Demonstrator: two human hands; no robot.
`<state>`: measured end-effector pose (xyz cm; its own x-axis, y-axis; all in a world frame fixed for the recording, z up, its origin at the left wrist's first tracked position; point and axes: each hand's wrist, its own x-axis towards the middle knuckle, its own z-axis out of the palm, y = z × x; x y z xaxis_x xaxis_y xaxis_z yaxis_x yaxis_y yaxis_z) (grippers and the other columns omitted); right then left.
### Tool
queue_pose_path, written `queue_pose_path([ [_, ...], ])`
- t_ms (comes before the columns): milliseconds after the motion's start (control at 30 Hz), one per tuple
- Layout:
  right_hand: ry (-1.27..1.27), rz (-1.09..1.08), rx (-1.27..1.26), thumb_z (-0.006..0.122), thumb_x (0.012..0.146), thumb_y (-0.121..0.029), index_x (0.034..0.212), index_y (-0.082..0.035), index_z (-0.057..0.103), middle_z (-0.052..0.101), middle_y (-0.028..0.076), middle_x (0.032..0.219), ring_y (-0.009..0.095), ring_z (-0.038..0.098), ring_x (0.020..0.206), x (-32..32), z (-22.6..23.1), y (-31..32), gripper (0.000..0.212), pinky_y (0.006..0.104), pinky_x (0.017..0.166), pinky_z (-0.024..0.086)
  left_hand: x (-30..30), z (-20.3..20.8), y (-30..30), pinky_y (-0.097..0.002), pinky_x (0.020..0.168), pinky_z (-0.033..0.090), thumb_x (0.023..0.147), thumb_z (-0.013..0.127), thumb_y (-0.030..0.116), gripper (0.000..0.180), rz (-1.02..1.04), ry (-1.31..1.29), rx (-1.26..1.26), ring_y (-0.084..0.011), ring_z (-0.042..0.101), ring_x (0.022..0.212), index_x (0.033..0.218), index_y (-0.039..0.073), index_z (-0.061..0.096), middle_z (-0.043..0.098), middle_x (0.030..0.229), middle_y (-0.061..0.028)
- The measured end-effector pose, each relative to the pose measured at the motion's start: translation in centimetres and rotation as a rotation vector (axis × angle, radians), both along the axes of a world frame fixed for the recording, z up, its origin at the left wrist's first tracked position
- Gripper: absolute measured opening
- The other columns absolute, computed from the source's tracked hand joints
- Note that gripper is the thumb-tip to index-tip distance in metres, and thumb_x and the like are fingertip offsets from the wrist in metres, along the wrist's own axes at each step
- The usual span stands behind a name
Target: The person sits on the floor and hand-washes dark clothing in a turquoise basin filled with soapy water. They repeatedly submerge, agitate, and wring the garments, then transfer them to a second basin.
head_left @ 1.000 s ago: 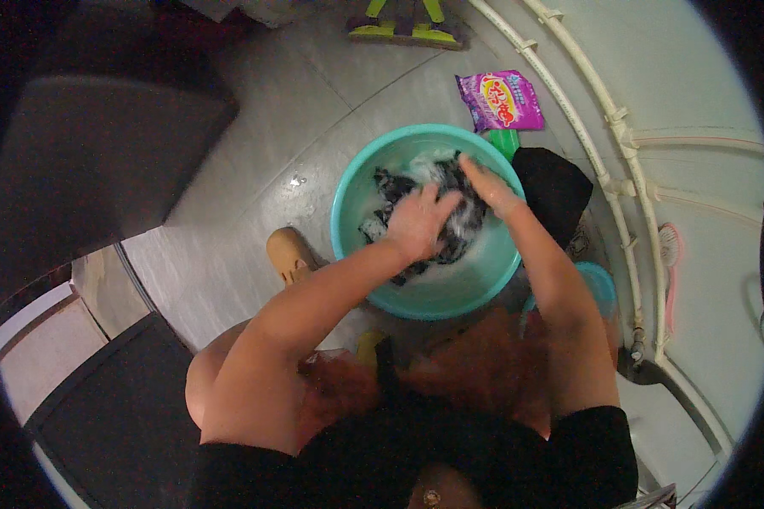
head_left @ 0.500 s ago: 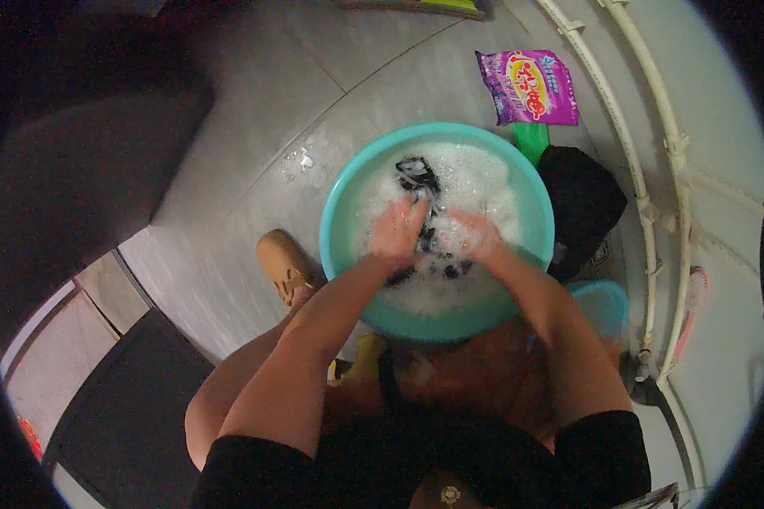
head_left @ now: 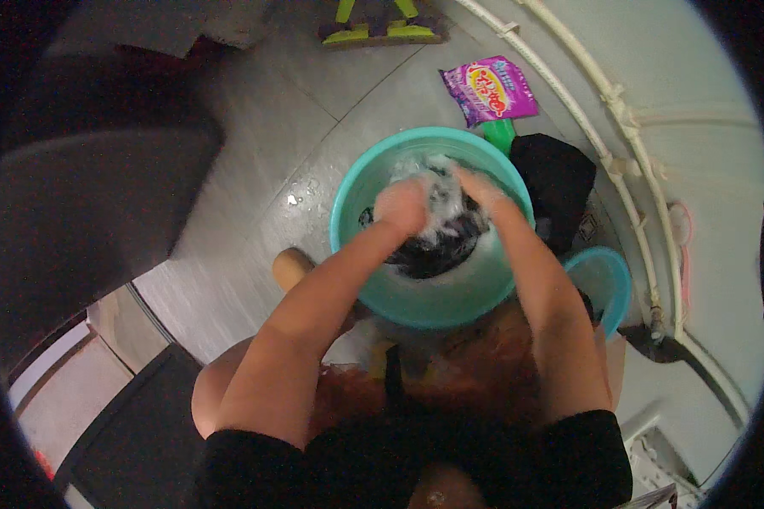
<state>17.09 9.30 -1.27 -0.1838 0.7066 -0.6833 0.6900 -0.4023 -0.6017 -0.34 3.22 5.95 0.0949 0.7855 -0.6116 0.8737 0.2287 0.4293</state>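
Observation:
A turquoise basin [head_left: 348, 182] holds foamy water and a wet black cloth [head_left: 437, 254], bunched up and partly under white suds. At the cloth's left side my left hand [head_left: 401, 206] is closed in a fist on it, fingertips hidden. My right hand [head_left: 481, 188] grips the cloth's upper right part, its fingers bent into the foam and somewhat blurred. Both forearms reach over the basin's near rim.
Beyond the basin lie a purple packet [head_left: 492, 89] and a green object [head_left: 499, 134]. Black fabric [head_left: 552, 182] and a smaller blue basin [head_left: 620, 284] are at the right, near white wall pipes [head_left: 624, 165]. A yellow-green mop head [head_left: 382, 34] lies far off; a black stool-like surface [head_left: 136, 424] is near left.
The black cloth has come up out of the suds and is gathered between my hands. My hands have drawn onto it from a flatter position. The view has shifted slightly.

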Motion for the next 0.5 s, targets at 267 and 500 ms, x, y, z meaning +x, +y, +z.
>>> queue_pose_path([
  [267, -0.364, 0.63, 0.385, 0.061, 0.085, -0.043, 0.136, -0.01, 0.042, 0.038, 0.018, 0.142, 0.042, 0.037, 0.13, 1.6, 3.4, -5.9, 0.064, 0.0521, 0.105, 0.034, 2.0, 1.7, -6.9, -0.0492, 0.096, 0.042, 0.059, 0.086, 0.032, 0.082, -0.011, -0.121, 0.422, -0.04, 0.045, 0.119, 0.129, 0.015, 0.045, 0.045, 0.129, -0.0167],
  [500, -0.44, 0.697, 0.655, 0.057, 0.084, -0.018, 0.145, -0.013, 0.033, 0.029, 0.021, 0.147, 0.049, 0.028, 0.133, -0.5, 0.3, -11.5, 0.066, 0.0644, 0.104, 0.028, 0.7, -4.3, -10.1, -0.0578, 0.108, 0.024, 0.054, 0.086, 0.051, 0.12, -0.065, 0.235, 0.125, -0.0476, 0.024, 0.135, 0.15, 0.021, 0.02, 0.017, 0.153, -0.0183],
])
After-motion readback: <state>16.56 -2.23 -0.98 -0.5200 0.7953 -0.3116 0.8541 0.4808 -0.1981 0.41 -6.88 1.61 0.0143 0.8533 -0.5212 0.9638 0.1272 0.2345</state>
